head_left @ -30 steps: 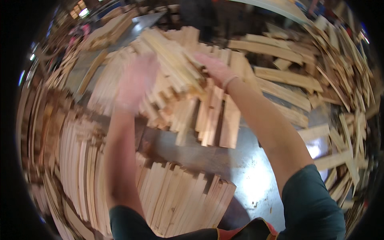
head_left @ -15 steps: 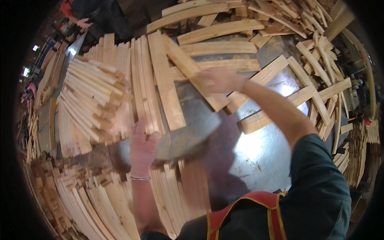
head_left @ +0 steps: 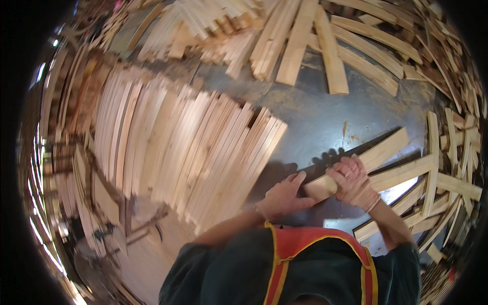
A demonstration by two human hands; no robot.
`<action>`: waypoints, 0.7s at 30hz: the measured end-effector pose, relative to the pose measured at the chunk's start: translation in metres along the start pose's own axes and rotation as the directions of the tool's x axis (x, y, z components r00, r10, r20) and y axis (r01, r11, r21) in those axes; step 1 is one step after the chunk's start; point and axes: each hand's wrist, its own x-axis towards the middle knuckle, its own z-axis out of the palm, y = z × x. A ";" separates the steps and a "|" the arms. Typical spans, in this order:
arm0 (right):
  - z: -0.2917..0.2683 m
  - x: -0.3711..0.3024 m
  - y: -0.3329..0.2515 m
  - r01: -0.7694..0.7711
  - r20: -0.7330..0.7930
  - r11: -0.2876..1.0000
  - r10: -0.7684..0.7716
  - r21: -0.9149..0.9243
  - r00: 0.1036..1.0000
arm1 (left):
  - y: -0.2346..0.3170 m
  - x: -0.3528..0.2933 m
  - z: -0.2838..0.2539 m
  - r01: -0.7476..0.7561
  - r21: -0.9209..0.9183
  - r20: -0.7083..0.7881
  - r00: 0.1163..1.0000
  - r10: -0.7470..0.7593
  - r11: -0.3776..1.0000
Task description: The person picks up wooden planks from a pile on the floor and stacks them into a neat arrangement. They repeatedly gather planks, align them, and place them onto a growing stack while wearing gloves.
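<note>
My right hand (head_left: 354,184) is closed over the near end of a pale wooden board (head_left: 382,151), which slants up to the right above the metal tabletop. Just left of that board's end, my left hand (head_left: 287,197) has its thumb and fingers apart and grips nothing; whether a fingertip touches the board cannot be made out. A second board (head_left: 401,172) passes beside my right hand toward a crosswise strip (head_left: 432,162). Left of my left hand stands a tightly packed row of long boards (head_left: 185,147), set side by side.
The grey metal tabletop (head_left: 305,119) carries dust and shadows. Several separate boards (head_left: 330,56) lie across its far side, with a bundle of strips (head_left: 203,20) at the far left. A tangled heap of offcuts (head_left: 460,137) borders the right.
My view has swung left and nearer. The right hand has gone from the slanted far board to one close to my body. My left hand has come across beside it.
</note>
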 end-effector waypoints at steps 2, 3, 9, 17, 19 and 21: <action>-0.016 -0.005 -0.022 -0.094 -0.067 0.992 0.100 0.089 0.993 | -0.004 0.003 0.029 0.066 0.184 -0.015 0.998 -0.064 0.981; -0.004 -0.021 -0.006 -0.226 -0.132 0.972 0.232 0.057 0.964 | -0.008 0.004 0.044 0.100 0.276 -0.024 0.995 -0.097 0.956; 0.047 -0.138 0.101 -0.935 -0.242 0.317 0.906 -0.157 0.347 | -0.021 -0.021 0.112 0.002 0.571 -0.210 0.967 0.144 0.821; 0.063 -0.165 0.064 -0.937 -0.204 -0.089 0.965 0.337 -0.165 | -0.079 -0.098 0.132 0.122 0.192 -0.318 0.946 -0.056 0.974; 0.082 -0.186 0.049 -0.898 -0.183 0.034 0.982 0.438 -0.052 | -0.092 -0.137 0.131 0.174 0.122 -0.319 0.939 -0.127 0.977; 0.071 -0.146 -0.017 -0.252 -0.056 0.090 0.989 0.964 0.138 | -0.104 -0.157 0.129 0.243 -0.079 -0.291 0.922 -0.256 0.967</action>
